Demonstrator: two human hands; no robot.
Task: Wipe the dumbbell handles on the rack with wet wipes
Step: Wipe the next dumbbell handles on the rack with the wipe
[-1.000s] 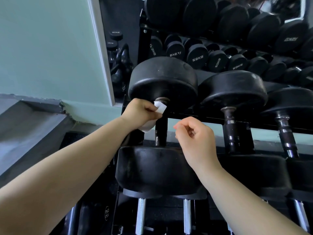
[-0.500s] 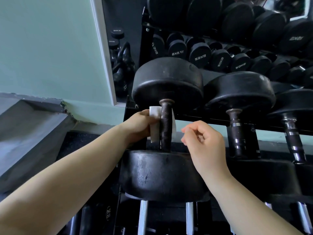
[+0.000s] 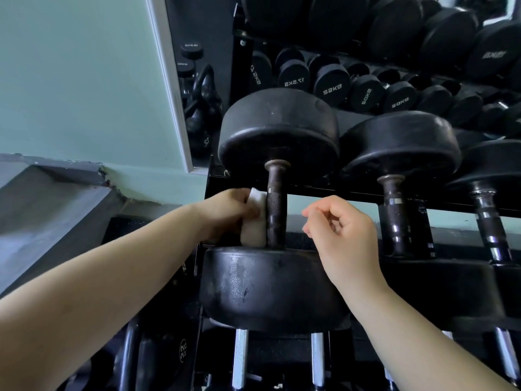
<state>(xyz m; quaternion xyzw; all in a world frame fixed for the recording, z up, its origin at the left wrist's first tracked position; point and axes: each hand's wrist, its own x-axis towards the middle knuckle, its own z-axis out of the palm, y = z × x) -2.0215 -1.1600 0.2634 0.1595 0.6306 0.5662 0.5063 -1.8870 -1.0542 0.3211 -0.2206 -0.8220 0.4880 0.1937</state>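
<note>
A big black dumbbell lies on the rack with its dark knurled handle running away from me between two round heads. My left hand grips a white wet wipe and holds it against the left side of that handle, low down by the near head. To the right of the handle my right hand hovers with loosely curled fingers, holding nothing and touching nothing.
Two more dumbbells with chrome-ringed handles lie to the right on the same rack. A mirror behind shows rows of smaller dumbbells. A pale green wall and a grey ledge stand to the left.
My left hand has slid the wipe down the handle from just under the far head to the lower part by the near head. My right hand has stayed beside the handle.
</note>
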